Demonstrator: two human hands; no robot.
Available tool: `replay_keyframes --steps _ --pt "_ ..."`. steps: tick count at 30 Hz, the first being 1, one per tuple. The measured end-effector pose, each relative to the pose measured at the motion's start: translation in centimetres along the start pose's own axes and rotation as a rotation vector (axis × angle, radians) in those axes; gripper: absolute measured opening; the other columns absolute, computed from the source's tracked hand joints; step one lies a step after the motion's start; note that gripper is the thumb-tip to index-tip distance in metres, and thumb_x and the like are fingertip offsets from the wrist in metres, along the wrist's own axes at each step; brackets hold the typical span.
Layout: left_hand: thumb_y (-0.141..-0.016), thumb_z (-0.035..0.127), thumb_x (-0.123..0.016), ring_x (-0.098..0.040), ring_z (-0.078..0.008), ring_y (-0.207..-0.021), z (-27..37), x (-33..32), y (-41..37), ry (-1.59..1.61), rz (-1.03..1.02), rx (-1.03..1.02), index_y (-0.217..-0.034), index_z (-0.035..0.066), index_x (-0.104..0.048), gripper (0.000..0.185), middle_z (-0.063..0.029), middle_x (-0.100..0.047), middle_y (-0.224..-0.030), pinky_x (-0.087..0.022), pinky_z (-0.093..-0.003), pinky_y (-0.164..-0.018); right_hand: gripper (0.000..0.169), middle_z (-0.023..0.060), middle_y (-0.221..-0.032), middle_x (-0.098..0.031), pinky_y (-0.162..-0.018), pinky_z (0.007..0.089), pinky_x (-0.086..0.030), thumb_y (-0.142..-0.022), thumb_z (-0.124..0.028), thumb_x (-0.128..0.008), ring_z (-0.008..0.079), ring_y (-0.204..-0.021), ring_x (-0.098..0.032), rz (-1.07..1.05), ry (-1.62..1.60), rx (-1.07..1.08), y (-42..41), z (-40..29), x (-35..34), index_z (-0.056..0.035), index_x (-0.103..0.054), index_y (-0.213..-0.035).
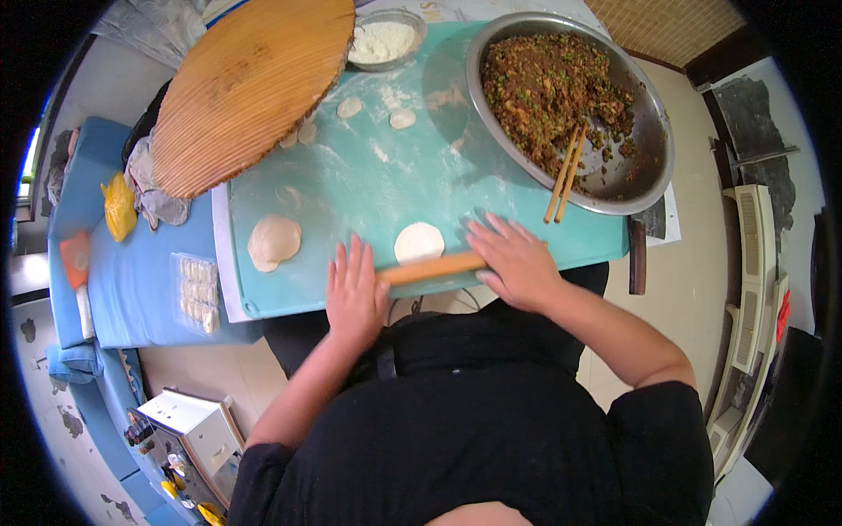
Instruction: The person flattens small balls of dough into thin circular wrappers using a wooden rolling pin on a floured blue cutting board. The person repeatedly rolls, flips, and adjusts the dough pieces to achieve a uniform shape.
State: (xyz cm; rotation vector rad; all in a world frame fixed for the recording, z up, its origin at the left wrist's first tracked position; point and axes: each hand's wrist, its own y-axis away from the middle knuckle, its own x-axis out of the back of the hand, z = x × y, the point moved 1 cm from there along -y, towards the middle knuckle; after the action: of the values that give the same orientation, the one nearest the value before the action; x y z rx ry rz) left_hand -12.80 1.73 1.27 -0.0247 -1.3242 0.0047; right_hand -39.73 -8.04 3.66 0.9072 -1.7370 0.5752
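A wooden rolling pin (431, 267) lies across the near edge of a green, flour-dusted mat (388, 187). My left hand (355, 292) holds its left end under the palm, fingers stretched forward. Over the right end, my right hand (516, 262) holds the pin the same way, fingers spread. Just beyond the pin is a round, flat dough wrapper (419, 242), its near edge against the wood. To the left of my left hand sits a small stack of rolled wrappers (274, 242). Flattened dough pieces (402, 118) lie farther back, some partly hidden by a large round wooden board (256, 85).
A big metal basin (658, 164) of minced filling (546, 85) stands at the back right, wooden chopsticks (566, 174) leaning over its rim. Behind the mat is a bowl of flour (383, 41). On the blue sofa (158, 283) at left rests a plastic tray of dumplings (197, 292).
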Motion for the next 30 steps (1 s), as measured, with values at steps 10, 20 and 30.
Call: replay_keyframes --steps 10,20,30 --pt "-0.091 0.028 -0.048 -0.025 -0.0415 -0.137 0.4 0.2 -1.0 -0.022 0.022 0.003 -0.139 -0.003 -0.036 0.059 -0.0221 -0.026 -0.149 -0.02 -0.0524 -0.111 0.056 0.0088 -0.149 -0.033 -0.113 0.0466 -0.023 -0.088 -0.038 -0.056 0.0295 -0.139 -0.026 0.028 0.134 -0.092 -0.7 1.0 -0.4 -0.0087 -0.045 -0.135" --pt "-0.088 0.032 -0.051 -0.026 -0.0415 -0.137 -3.1 -0.4 -10.2 -0.086 0.214 0.101 -0.135 -0.005 -0.04 0.061 -0.0228 -0.03 -0.147 -0.022 -0.052 -0.111 0.053 0.0078 -0.15 -0.031 -0.112 0.0473 -0.024 -0.088 -0.031 -0.055 0.0311 -0.14 -0.025 0.199 0.034 -0.162 -6.9 4.4 -0.4 -0.0104 -0.043 -0.136" --pt "-0.09 0.028 -0.049 -0.026 -0.042 -0.137 -3.4 -0.6 -5.2 -0.097 0.149 0.058 -0.138 -0.006 -0.034 0.061 -0.0249 -0.029 -0.147 -0.021 -0.0516 -0.111 0.052 0.0069 -0.15 -0.032 -0.113 0.0454 -0.023 -0.091 -0.032 -0.051 0.0285 -0.14 -0.024 0.113 0.056 -0.003 -5.6 1.0 0.0 -0.0098 -0.042 -0.137"
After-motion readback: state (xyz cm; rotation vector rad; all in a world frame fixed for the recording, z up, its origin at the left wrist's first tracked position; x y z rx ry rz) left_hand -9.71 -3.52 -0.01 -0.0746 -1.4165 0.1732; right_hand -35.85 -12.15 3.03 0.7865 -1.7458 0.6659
